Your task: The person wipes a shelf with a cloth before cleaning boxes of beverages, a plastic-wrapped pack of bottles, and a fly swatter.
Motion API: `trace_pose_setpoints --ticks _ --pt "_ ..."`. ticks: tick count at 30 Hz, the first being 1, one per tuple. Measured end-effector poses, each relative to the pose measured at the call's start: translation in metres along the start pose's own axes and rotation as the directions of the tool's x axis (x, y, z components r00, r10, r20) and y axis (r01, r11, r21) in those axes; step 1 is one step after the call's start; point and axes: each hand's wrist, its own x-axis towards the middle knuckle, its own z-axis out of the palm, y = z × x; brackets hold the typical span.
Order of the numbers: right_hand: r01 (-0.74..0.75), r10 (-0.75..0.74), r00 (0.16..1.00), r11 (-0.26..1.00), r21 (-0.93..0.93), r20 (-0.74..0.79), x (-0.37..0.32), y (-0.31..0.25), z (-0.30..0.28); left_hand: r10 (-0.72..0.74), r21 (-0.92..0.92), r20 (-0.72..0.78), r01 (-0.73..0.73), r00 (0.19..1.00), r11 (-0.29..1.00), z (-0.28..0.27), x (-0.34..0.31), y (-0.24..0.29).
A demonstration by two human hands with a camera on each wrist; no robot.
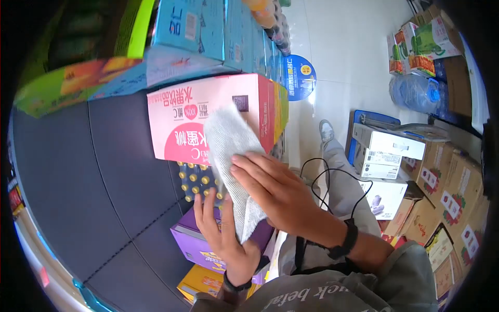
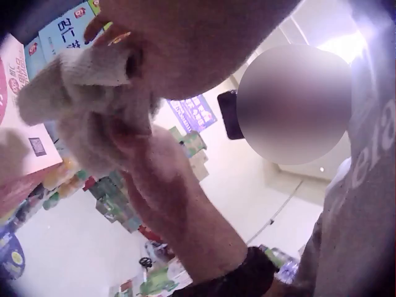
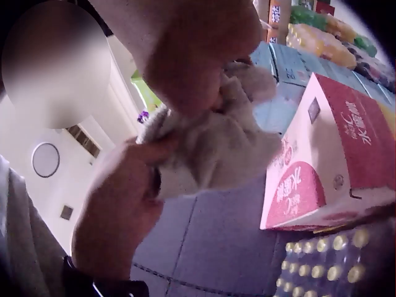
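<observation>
A grey-white ribbed cloth [image 1: 234, 151] hangs between my two hands, over the dark tabletop side of a pink-and-white drink carton [image 1: 174, 130]. My right hand [image 1: 280, 195] grips the cloth from the right, fingers bent over its middle. The left hand [image 1: 223, 236] holds its lower end between thumb and fingers. In the right wrist view the cloth [image 3: 216, 154] looks bunched, with the left hand [image 3: 117, 204] at its edge. The left wrist view shows the right hand [image 2: 164, 179] holding the folded cloth [image 2: 86, 93]; the fabric hides some fingertips.
Gold-capped bottles [image 1: 195, 179] stand beside the pink carton. A purple box [image 1: 192, 244] and a yellow box [image 1: 200, 281] are nearer me. Blue cartons [image 1: 195, 36] line the far side. White boxes [image 1: 382, 156] and brown cartons [image 1: 442, 182] are stacked at right. A black cable [image 1: 327, 171] loops beside my leg.
</observation>
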Motion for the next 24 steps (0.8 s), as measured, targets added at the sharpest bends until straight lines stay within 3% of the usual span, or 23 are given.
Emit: trace_pose_setpoints --ticks 2,6,8,13,18,21,24 --pt "0.077 -0.077 0.997 0.995 -0.063 0.006 0.008 0.023 0.012 0.073 0.027 -0.053 -0.071 0.996 0.997 0.036 0.000 -0.018" --pt "0.004 0.036 0.993 0.938 -0.348 0.109 -0.001 0.095 0.053 -0.033 -0.067 0.234 0.050 0.972 0.996 0.129 0.010 -0.053" --pt "0.006 0.042 0.989 0.946 -0.323 0.144 -0.003 0.108 0.056 -0.030 -0.028 0.308 0.040 0.951 0.999 0.148 0.013 -0.055" --pt "-0.016 0.068 0.986 0.950 -0.313 0.154 0.016 0.119 0.050 -0.087 -0.070 0.247 0.108 0.965 0.992 0.162 0.037 -0.045" --pt "-0.021 0.068 0.986 0.955 -0.295 0.151 0.065 0.121 0.080 -0.117 -0.103 0.157 0.134 0.981 0.986 0.164 0.081 -0.090" --pt "0.081 -0.017 0.968 0.965 -0.248 0.251 0.069 0.112 0.119 -0.251 -0.104 0.087 0.259 0.964 0.960 0.172 0.057 -0.107" --pt "0.109 -0.044 0.950 0.974 -0.198 0.309 0.036 0.100 0.105 -0.322 -0.159 0.079 0.331 0.943 0.930 0.172 0.026 -0.084"
